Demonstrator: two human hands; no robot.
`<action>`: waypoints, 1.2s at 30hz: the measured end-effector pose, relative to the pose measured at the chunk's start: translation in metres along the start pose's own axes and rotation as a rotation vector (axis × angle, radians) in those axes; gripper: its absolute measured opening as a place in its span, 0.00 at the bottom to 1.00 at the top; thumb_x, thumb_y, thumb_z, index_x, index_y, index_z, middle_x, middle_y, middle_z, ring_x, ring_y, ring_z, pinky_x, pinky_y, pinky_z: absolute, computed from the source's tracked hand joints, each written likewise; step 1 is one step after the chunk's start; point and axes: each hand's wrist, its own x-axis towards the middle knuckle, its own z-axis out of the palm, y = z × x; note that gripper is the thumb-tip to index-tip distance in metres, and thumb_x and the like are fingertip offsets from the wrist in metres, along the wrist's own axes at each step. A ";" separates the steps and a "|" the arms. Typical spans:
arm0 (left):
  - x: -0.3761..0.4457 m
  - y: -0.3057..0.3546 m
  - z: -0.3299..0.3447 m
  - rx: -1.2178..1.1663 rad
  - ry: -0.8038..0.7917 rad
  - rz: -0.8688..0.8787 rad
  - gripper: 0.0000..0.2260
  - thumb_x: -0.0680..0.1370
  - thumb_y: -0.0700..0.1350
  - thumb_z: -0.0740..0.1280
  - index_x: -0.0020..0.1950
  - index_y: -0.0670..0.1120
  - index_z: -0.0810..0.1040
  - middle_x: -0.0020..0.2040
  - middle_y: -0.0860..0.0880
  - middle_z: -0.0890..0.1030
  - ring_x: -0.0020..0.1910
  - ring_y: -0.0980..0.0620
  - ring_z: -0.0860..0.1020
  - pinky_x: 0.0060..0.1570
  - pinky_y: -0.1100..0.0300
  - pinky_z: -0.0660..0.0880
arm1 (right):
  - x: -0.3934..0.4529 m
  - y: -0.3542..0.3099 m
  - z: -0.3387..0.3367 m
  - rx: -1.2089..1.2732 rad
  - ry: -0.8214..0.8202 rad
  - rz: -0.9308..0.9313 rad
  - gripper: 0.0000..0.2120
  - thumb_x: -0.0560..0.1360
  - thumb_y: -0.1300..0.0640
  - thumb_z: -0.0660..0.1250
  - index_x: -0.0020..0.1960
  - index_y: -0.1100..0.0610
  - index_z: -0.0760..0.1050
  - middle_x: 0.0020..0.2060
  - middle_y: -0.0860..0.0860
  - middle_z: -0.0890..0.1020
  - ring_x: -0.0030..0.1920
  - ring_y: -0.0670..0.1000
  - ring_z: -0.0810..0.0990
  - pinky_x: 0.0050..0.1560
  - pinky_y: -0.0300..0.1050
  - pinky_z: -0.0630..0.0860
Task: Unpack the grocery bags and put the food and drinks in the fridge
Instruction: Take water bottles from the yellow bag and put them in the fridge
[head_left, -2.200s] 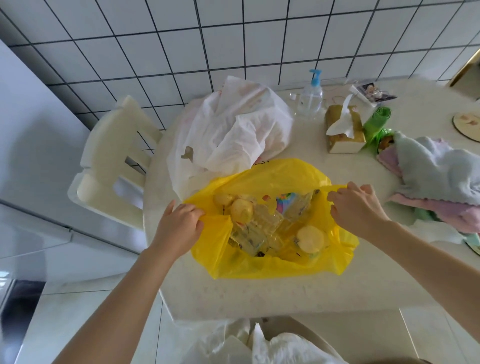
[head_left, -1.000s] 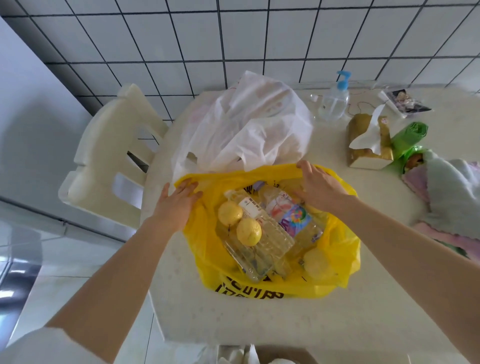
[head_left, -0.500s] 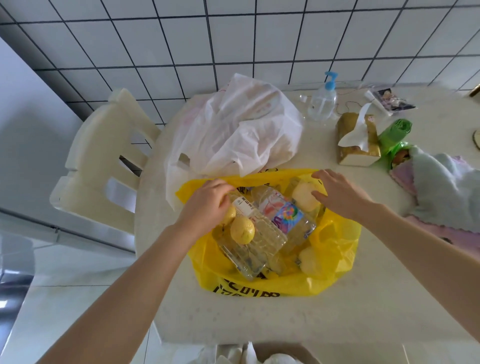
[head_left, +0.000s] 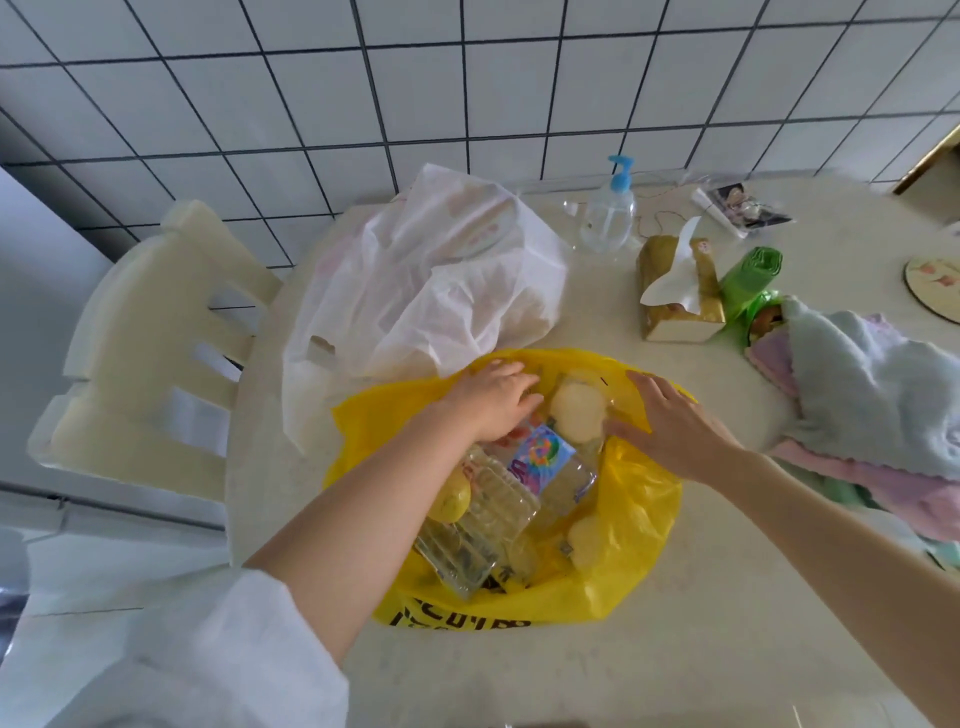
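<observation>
An open yellow grocery bag (head_left: 628, 525) lies on the table in front of me. Inside are clear plastic bottles, one with a colourful label (head_left: 543, 457), a yellow lemon (head_left: 451, 501) and two pale round fruits (head_left: 577, 415) (head_left: 584, 538) in clear wrap. My left hand (head_left: 493, 402) reaches into the far part of the bag, its fingers curled over the top end of the labelled bottle. My right hand (head_left: 672, 428) lies spread on the bag's far right rim, thumb touching the wrap of the upper pale fruit. A full white grocery bag (head_left: 431, 280) stands behind.
A cream chair (head_left: 150, 358) stands left of the table (head_left: 727, 623). At the back right are a pump bottle (head_left: 610, 208), a tissue box (head_left: 675, 291), a green bag roll (head_left: 753, 275) and folded towels (head_left: 872, 395). A tiled wall rises behind.
The bag was spread open. My left hand slid from the lemon and bottle caps to the bag's far side. My right hand drew back a little to beside the upper pale fruit.
</observation>
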 end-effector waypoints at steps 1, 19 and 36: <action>0.006 0.000 -0.002 0.024 -0.009 -0.017 0.24 0.83 0.58 0.52 0.78 0.52 0.59 0.80 0.49 0.54 0.78 0.47 0.52 0.75 0.48 0.54 | 0.003 0.003 -0.001 0.010 0.029 0.007 0.36 0.75 0.34 0.55 0.76 0.54 0.54 0.74 0.53 0.64 0.70 0.58 0.67 0.66 0.54 0.67; -0.007 -0.024 -0.009 -0.074 -0.096 -0.068 0.21 0.83 0.53 0.56 0.73 0.46 0.69 0.73 0.45 0.69 0.70 0.45 0.68 0.68 0.50 0.67 | -0.031 0.019 0.001 -0.182 -0.094 -0.028 0.28 0.78 0.44 0.61 0.74 0.54 0.62 0.69 0.51 0.70 0.71 0.53 0.66 0.68 0.47 0.66; -0.105 -0.021 0.022 -0.091 0.277 -0.082 0.18 0.79 0.45 0.65 0.68 0.45 0.74 0.68 0.49 0.74 0.69 0.50 0.69 0.65 0.57 0.68 | -0.053 -0.102 0.010 -0.058 0.014 -0.195 0.24 0.78 0.48 0.60 0.71 0.57 0.63 0.62 0.53 0.72 0.62 0.57 0.72 0.58 0.49 0.74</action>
